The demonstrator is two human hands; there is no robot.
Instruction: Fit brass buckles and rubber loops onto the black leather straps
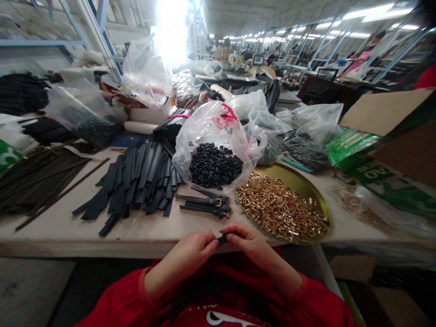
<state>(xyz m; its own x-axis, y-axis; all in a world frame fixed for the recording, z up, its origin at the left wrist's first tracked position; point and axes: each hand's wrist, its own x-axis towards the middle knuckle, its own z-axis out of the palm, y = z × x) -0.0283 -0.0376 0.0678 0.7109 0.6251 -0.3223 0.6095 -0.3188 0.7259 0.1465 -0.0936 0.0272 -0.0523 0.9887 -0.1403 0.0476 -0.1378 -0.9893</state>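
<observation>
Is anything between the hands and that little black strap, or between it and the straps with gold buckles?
Nothing visible: the left hand and right hand both pinch the black strap. Apart from their fingers, nothing I see stands between it and the buckled straps just beyond.

Held strip [222, 239] matt, leather-like; fittings [282, 206] glossy metal; tray [308, 184] smooth, shiny metal; bag [200, 119] crinkled plastic

Dark strip [222, 239] partly hidden by both hands [195, 247], cardboard box [407, 159] cut off at right, background [235, 56] blurred.
</observation>
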